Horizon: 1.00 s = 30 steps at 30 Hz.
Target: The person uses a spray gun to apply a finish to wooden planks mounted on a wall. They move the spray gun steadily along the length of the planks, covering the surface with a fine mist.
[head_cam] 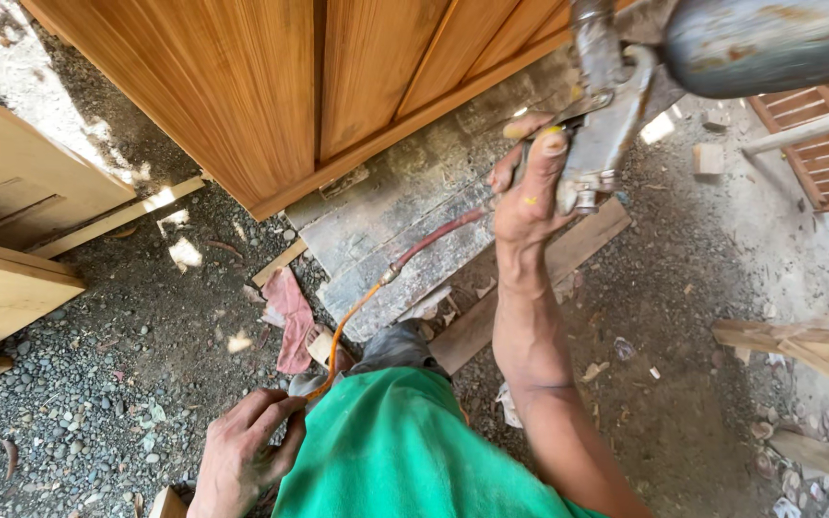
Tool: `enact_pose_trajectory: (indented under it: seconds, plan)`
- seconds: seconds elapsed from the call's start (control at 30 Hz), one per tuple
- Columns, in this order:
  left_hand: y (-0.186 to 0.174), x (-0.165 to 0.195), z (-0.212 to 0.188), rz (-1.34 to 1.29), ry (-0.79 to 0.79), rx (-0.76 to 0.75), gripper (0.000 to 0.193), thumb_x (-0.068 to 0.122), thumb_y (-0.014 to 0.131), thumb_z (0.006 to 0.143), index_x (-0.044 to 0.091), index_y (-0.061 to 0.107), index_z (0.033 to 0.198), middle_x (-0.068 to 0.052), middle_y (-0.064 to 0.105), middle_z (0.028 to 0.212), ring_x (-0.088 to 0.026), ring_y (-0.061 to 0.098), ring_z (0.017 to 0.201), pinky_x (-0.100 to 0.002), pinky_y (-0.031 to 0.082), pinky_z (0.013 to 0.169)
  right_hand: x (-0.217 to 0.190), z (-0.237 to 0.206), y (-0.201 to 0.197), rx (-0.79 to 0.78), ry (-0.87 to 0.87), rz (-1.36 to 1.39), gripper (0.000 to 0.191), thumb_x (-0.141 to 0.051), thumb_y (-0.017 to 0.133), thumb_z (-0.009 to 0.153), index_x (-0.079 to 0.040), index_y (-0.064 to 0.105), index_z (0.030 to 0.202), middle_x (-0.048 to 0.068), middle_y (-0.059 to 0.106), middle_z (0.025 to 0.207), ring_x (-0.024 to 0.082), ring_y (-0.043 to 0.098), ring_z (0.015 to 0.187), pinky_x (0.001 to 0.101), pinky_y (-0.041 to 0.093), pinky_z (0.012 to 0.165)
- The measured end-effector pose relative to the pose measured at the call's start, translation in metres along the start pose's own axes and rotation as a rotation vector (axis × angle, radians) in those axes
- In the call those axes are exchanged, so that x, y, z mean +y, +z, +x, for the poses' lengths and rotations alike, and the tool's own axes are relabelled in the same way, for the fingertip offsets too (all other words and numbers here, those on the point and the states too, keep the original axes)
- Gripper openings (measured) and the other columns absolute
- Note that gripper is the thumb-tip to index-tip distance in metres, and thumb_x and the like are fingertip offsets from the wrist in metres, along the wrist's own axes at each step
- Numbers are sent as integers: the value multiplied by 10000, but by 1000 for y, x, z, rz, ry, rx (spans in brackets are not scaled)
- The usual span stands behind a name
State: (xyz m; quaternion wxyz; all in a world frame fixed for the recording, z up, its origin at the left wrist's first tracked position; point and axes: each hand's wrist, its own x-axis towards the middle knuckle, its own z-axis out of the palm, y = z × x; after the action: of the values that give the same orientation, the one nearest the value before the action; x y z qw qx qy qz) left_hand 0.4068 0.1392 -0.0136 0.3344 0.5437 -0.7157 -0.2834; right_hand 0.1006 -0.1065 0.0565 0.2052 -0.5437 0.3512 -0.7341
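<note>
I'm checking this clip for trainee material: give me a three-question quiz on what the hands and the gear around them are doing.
1. True or false: the right hand grips the handle of a metal spray gun.
2. What does the left hand rest near? A) the orange hose B) a hammer C) a paint tin
3. Fill in: the reddish hose section runs over a grey ____ lying on the gravel below the wooden door panel.

Key: 1 true; 2 A; 3 board.
</note>
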Motion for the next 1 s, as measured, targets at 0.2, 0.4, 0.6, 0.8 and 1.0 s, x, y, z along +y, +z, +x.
enact_pose_trajectory:
  seconds: [0.2,0.4,0.6,0.8,1.0]
  plan:
    - [5,-6,-1,-49,-10,-6,213,52,791,733,84,735,937,-69,704,870,-264,718,720,-375,572,593,-31,0,14,41,-147,-21,489,-481,575,1110,4,616,1161,115,664,890,148,528,486,288,476,396]
    - [-15,-16,7,-8,-24,32,231,65,793,729,89,740,953,-58,703,872,-214,725,710,-332,608,602,-84,-40,42,-121,81,111,695,-585,627,1026,62,529,1263,110,601,892,129,541,550,265,493,499]
    - [-26,-13,17,82,15,113,222,78,800,719,96,732,929,-50,721,897,-206,730,725,-312,609,604,-104,-39,54,-295,201,70,764,-692,608,1009,58,595,1158,68,581,800,113,533,588,249,495,577]
    - [-43,-8,34,21,222,157,249,48,784,686,111,735,922,-49,679,835,-244,710,717,-350,585,610,-137,-34,80,-258,198,58,773,-666,640,996,68,583,1231,34,540,763,120,533,584,244,456,557]
    - [-86,-13,28,17,258,-25,251,46,794,684,116,749,921,-39,674,815,-241,700,709,-362,571,583,-161,-51,103,-140,141,-58,611,-558,610,1072,32,580,1228,44,608,788,99,525,624,252,435,627]
